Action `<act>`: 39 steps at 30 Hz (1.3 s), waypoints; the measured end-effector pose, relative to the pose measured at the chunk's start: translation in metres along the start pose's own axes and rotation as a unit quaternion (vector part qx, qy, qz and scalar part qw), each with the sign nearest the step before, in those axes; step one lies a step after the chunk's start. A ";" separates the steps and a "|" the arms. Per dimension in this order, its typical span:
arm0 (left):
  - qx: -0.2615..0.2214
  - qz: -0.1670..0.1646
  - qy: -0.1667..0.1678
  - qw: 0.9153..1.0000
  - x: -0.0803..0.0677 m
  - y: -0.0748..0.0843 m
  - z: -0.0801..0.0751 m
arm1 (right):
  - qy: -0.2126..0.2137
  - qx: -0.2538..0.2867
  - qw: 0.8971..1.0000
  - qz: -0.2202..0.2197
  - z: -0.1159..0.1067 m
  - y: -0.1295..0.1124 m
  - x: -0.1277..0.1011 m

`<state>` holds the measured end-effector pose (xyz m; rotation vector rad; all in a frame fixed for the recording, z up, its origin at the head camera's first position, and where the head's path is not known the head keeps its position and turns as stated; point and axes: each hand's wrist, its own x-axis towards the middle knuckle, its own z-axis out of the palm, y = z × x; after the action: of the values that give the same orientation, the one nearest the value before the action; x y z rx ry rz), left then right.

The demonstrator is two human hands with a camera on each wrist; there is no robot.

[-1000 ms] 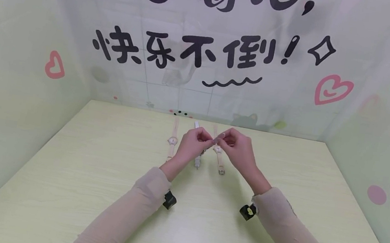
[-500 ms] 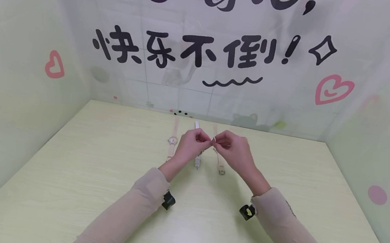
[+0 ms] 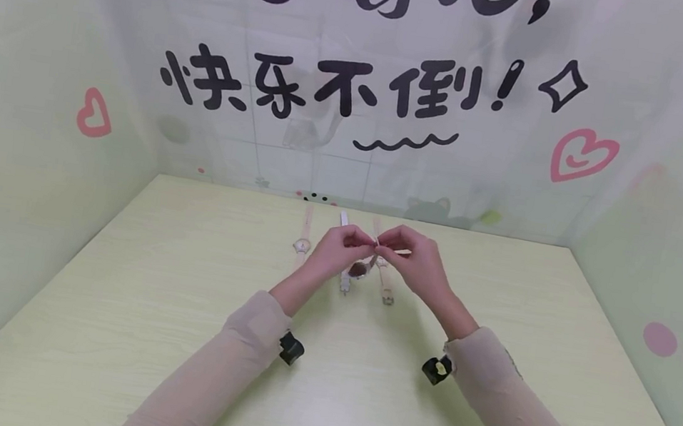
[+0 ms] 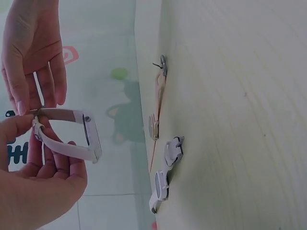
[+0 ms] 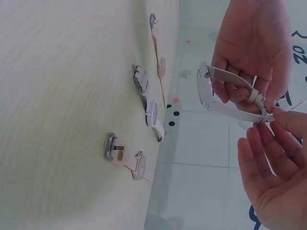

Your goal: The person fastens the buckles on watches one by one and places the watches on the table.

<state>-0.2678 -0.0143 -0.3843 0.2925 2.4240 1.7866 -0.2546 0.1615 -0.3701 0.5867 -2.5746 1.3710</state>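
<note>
Pale green table [image 3: 170, 334] serving as landmark, patterned wall standing at its far edge. Left hand [image 3: 336, 250] and right hand [image 3: 414, 259] hovering above table's far middle, fingertips meeting. Both pinching strap ends of white watch [image 4: 72, 134], looped, dial hanging below hands, clear of table. Three more watches lying flat on table beneath hands: pink watch [image 3: 302, 244] left, white-strap watch [image 3: 344, 279] middle, beige watch [image 3: 385, 287] right.
</note>
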 end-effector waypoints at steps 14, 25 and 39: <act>-0.029 0.025 -0.021 0.999 0.003 -0.003 -0.010 | 0.000 0.047 0.998 -0.040 0.003 0.009 -0.003; -0.032 0.040 -0.014 0.999 0.002 -0.002 -0.011 | 0.059 0.027 0.995 -0.072 0.008 0.008 -0.004; -0.080 0.035 0.006 0.996 -0.003 0.005 -0.005 | 0.114 0.038 0.991 -0.058 0.005 -0.029 -0.014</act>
<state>-0.2659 -0.0181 -0.3782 0.3562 2.2867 2.0045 -0.2296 0.1466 -0.3557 0.5459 -2.2821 1.4141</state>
